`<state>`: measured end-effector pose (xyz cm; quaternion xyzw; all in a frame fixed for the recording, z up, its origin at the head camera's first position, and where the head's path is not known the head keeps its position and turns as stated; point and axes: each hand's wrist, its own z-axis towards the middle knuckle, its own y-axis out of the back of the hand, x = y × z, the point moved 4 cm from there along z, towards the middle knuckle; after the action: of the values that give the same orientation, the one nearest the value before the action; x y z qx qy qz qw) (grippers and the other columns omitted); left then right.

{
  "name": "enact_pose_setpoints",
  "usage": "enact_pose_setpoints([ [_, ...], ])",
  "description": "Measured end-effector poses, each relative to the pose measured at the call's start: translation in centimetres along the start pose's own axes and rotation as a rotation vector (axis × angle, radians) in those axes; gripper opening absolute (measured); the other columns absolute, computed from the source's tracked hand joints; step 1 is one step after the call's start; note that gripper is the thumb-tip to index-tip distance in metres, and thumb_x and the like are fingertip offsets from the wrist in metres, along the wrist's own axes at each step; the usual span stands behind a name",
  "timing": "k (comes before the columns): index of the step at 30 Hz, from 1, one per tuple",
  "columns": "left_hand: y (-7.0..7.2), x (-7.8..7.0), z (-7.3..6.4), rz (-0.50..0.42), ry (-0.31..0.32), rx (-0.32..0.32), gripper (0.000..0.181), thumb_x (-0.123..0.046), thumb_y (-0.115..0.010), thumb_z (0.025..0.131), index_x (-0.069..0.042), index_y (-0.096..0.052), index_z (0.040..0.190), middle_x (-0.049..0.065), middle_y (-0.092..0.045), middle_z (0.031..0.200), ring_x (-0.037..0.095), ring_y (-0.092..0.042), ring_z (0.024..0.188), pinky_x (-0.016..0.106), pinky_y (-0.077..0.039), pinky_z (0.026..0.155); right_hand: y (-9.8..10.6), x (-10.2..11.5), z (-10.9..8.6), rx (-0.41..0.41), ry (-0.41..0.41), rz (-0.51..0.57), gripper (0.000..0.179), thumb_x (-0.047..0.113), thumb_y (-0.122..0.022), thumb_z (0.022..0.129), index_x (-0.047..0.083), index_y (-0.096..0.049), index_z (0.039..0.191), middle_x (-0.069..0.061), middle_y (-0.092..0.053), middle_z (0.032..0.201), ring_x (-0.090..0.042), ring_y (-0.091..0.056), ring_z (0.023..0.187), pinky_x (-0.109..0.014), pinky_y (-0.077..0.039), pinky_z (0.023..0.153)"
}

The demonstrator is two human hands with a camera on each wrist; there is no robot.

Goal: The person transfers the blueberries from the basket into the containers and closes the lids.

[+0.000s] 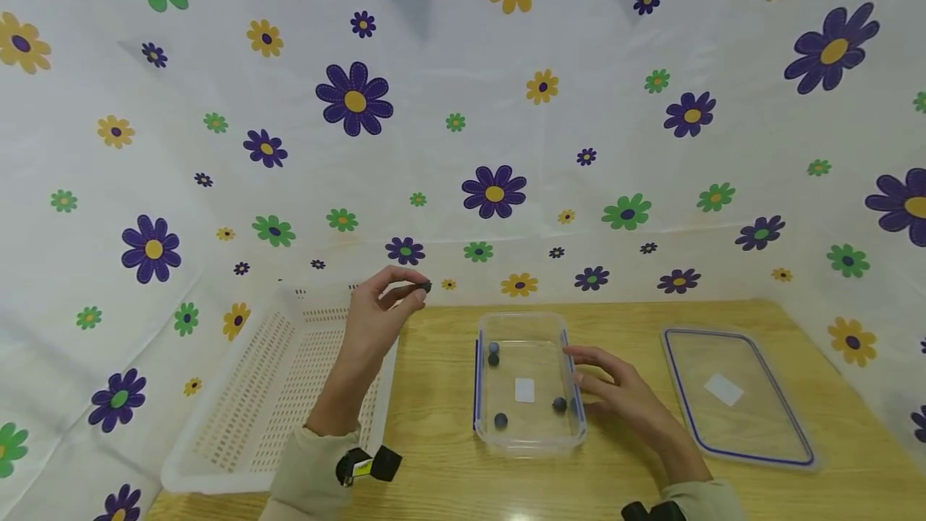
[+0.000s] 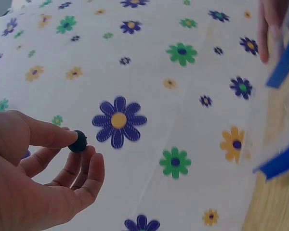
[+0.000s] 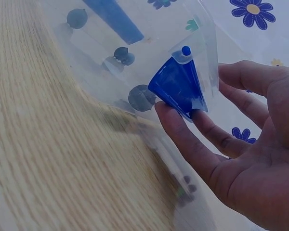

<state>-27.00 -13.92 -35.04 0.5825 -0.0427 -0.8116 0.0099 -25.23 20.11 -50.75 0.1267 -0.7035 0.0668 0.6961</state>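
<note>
My left hand (image 1: 376,316) is raised over the right edge of the white basket, pinching a small dark blueberry (image 2: 78,142) between thumb and fingertips. The clear plastic container (image 1: 524,445) stands on the table in front of me, lidless, with several blueberries (image 1: 501,420) on its bottom. Beside it on the right is my right hand (image 1: 622,392), its relaxed fingers touching the outside of the container's wall. In the right wrist view, those fingertips lie at a blue latch (image 3: 178,86) that hangs down the side.
A white perforated basket (image 1: 210,424) occupies the table's left side. The clear lid with a blue seal (image 1: 752,400) lies flat at the right. Behind the wooden table (image 1: 434,457) hangs a white flowered sheet (image 1: 434,47), which also wraps both sides.
</note>
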Motion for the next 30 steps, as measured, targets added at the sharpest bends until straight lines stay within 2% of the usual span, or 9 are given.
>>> enact_pose_setpoints([
  [6, -3.1, 0.3, -0.9, -0.153, 0.004, 0.021, 0.016, 0.006, -0.066, 0.096, 0.005, -0.066, 0.112, 0.015, -0.063, 0.121, 0.02, -0.068, 0.097, 0.03, -0.056, 0.09, 0.2, -0.2, 0.0, 0.008, 0.001, 0.005, 0.05, 0.02, -0.062, 0.104, 0.007, -0.049, 0.15, -0.025, -0.038, 0.153, -0.053, -0.039, 0.139, -0.05, -0.058, 0.089],
  [11, -4.9, 1.2, -1.9, -0.251, 0.004, 0.022, 0.017, 0.006, -0.065, 0.096, 0.007, -0.065, 0.113, 0.016, -0.058, 0.129, 0.021, -0.068, 0.099, 0.032, -0.057, 0.09, 0.1, -0.2, 0.0, 0.011, 0.002, 0.011, 0.05, 0.02, -0.062, 0.104, 0.008, -0.049, 0.151, -0.025, -0.038, 0.153, -0.052, -0.042, 0.137, -0.05, -0.058, 0.089],
  [15, -6.2, 2.4, -2.4, -0.317, 0.018, 0.0, 0.017, 0.009, -0.065, 0.095, 0.007, -0.065, 0.111, 0.018, -0.059, 0.123, 0.023, -0.067, 0.102, 0.031, -0.058, 0.088, 0.0, 0.0, -0.1, 0.012, -0.009, 0.013, 0.05, 0.021, -0.062, 0.104, 0.008, -0.049, 0.15, -0.025, -0.038, 0.153, -0.051, -0.042, 0.137, -0.05, -0.058, 0.089],
  [22, -8.5, 5.7, -2.4, -0.332, 0.099, 0.021, 0.017, 0.008, -0.067, 0.094, 0.005, -0.066, 0.111, 0.014, -0.063, 0.115, 0.021, -0.067, 0.099, 0.03, -0.058, 0.087, 0.1, 0.3, -0.4, 0.0, -0.021, 0.005, 0.052, 0.021, -0.063, 0.104, 0.005, -0.047, 0.151, -0.025, -0.038, 0.153, -0.05, -0.043, 0.136, -0.05, -0.059, 0.088],
  [26, -9.3, 7.6, -2.4, -0.326, 0.103, 0.028, 0.018, 0.007, -0.066, 0.095, 0.007, -0.065, 0.113, 0.015, -0.062, 0.115, 0.02, -0.067, 0.095, 0.033, -0.058, 0.086, 0.1, 0.3, -0.4, 0.019, -0.015, 0.015, 0.053, 0.022, -0.062, 0.104, 0.005, -0.046, 0.152, -0.026, -0.036, 0.154, -0.052, -0.039, 0.139, -0.05, -0.058, 0.089],
  [30, -9.6, 9.0, -2.5, -0.303, 0.101, 0.044, 0.022, 0.005, -0.066, 0.096, 0.009, -0.064, 0.118, 0.014, -0.062, 0.114, 0.024, -0.067, 0.098, 0.036, -0.058, 0.087, -0.1, 0.2, -0.3, 0.033, -0.014, 0.019, 0.052, 0.022, -0.062, 0.104, 0.006, -0.047, 0.152, -0.025, -0.034, 0.156, -0.055, -0.033, 0.142, -0.051, -0.057, 0.091],
])
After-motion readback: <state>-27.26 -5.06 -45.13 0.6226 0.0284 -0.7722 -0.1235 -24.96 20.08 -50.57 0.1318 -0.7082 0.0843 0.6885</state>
